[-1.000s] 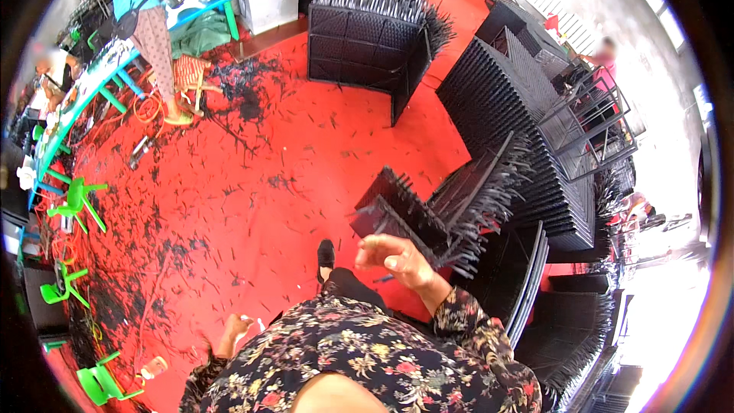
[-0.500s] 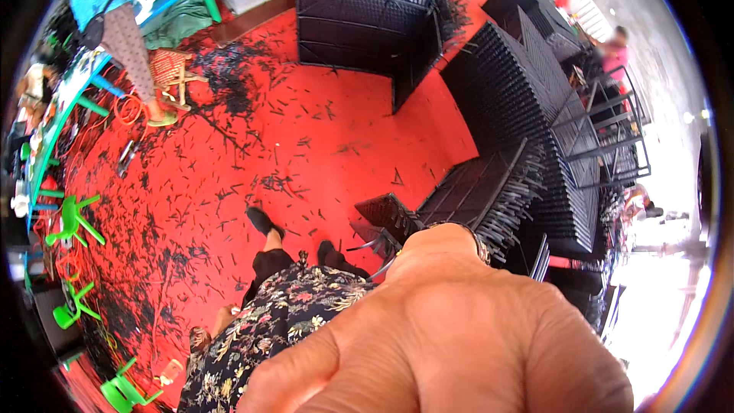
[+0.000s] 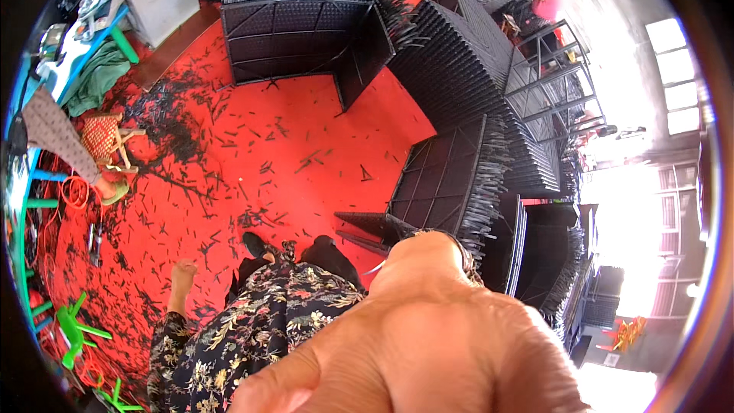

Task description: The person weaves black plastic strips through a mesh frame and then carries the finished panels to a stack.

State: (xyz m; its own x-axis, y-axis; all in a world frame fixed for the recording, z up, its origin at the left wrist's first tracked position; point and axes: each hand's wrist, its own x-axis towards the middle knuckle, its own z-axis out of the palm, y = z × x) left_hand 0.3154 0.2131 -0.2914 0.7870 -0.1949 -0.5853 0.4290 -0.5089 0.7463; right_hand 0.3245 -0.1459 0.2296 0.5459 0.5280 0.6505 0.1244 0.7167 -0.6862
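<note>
My right hand point(image 3: 428, 336) is raised very close to the camera and fills the lower middle of the view. Only its back shows, and its fingers are hidden. My left hand point(image 3: 182, 271) hangs at my side over the red floor point(image 3: 306, 145), fingers curled, with nothing in it. I wear a dark flowered garment point(image 3: 252, 329), and my dark shoes point(image 3: 256, 245) stand on the floor. Just beyond my right hand a black woven panel point(image 3: 447, 180) with loose strand ends leans against other panels.
Black strand scraps litter the floor. A black woven box frame point(image 3: 306, 30) stands at the back. Stacked panels point(image 3: 489, 69) and metal frames point(image 3: 550, 69) fill the right side. At the left are another person point(image 3: 53, 130), a woven basket point(image 3: 99, 136), a blue table point(image 3: 76, 38) and green chairs point(image 3: 73, 329).
My right hand has risen from waist height up to the lens and now covers more of the view. The view has swung, so the panels sit closer to the middle.
</note>
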